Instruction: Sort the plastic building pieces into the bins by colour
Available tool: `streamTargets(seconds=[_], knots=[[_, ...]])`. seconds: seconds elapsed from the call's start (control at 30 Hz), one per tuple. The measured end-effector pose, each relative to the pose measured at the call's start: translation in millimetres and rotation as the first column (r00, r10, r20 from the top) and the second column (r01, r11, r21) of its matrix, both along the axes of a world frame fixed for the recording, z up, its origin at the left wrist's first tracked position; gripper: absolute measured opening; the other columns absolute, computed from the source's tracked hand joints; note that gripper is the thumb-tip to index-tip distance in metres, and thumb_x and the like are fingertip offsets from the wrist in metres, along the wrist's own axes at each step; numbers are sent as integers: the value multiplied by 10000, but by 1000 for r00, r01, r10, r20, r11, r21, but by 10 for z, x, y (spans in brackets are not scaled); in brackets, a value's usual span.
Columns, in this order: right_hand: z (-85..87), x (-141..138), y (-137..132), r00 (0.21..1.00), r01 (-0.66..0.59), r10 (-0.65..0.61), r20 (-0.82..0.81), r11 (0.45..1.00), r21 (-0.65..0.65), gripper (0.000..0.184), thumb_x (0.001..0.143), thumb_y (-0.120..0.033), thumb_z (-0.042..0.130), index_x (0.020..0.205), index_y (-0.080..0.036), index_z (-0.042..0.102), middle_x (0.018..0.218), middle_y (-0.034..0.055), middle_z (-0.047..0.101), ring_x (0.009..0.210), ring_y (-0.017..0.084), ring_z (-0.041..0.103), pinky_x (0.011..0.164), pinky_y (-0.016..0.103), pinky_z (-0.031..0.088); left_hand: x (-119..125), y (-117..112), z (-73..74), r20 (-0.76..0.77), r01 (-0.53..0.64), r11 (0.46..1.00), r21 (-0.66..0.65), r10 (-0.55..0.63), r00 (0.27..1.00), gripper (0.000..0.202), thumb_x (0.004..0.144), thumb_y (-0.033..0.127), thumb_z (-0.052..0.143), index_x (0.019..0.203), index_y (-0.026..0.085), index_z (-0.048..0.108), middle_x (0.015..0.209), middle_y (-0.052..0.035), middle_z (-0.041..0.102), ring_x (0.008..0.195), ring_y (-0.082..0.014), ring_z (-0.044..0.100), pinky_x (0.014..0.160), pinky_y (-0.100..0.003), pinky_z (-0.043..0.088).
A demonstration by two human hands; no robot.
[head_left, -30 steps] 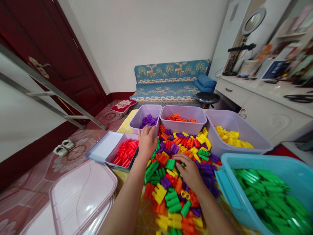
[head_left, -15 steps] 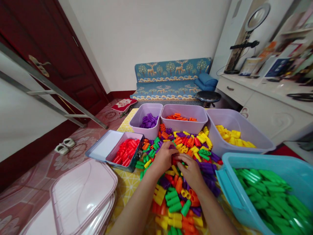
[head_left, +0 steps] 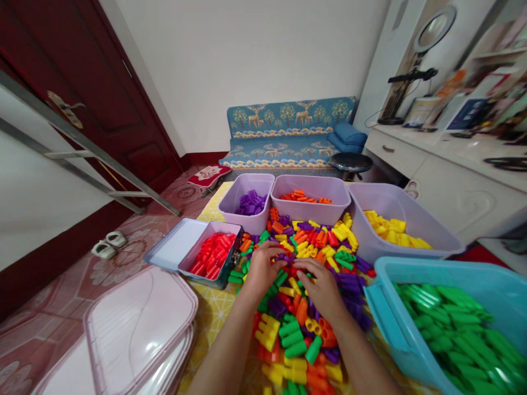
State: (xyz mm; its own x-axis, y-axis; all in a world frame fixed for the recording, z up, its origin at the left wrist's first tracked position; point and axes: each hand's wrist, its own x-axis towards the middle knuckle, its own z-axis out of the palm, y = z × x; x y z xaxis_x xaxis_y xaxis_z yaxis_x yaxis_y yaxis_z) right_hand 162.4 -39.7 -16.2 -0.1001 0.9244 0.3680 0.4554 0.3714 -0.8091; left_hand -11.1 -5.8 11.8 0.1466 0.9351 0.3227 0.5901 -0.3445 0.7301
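Note:
Both of my hands rest on a heap of plastic blocks (head_left: 313, 241) in purple, orange, yellow, green and red, spread over a yellow tablecloth (head_left: 212, 312). My left hand (head_left: 261, 271) lies on the heap with its fingers curled around purple and green pieces at the middle. My right hand (head_left: 323, 288) sits just to its right, fingers bent down onto the blocks, thumb near a purple piece. What either hand grips, if anything, is hidden by the fingers.
Lilac bins hold purple blocks (head_left: 250, 203), orange blocks (head_left: 303, 196) and yellow blocks (head_left: 391, 229). A tin (head_left: 212, 253) holds red blocks; a blue tub (head_left: 448, 323) holds green ones. Pink lids (head_left: 135, 329) lie at front left. A sofa (head_left: 288, 134) stands behind.
My left hand came back from the purple bin to the middle of the heap, then drew slightly toward me. My right hand stayed on the blocks, shifting only a little.

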Motion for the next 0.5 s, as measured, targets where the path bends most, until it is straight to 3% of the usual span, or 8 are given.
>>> streamTargets(seconds=[0.23,0.33,0.5], knots=[[-29,2,7,1000,8,-8,-1,1000,-10,182,811,-167,541,898,-212,694,1000,70,693,982,216,624,904,375,476,-22,-26,11,-26,-24,960,279,32,999,237,799,127,649,995,236,727,944,-58,665,893,-176,614,817,-316,519],[-20,-3,9,1000,-14,14,-10,1000,-10,180,815,-164,538,895,-214,691,992,64,693,984,209,625,907,362,473,-51,18,38,1,-97,885,456,109,994,294,859,95,542,1048,252,704,1044,-65,641,978,-171,584,853,-322,502],[-19,-2,4,1000,-11,11,-16,1000,-9,170,826,-181,541,893,-212,694,993,63,694,977,209,626,900,362,473,-154,196,140,62,-240,709,663,268,961,350,858,68,507,1086,264,685,1110,-71,615,1036,-181,551,886,-353,471]])
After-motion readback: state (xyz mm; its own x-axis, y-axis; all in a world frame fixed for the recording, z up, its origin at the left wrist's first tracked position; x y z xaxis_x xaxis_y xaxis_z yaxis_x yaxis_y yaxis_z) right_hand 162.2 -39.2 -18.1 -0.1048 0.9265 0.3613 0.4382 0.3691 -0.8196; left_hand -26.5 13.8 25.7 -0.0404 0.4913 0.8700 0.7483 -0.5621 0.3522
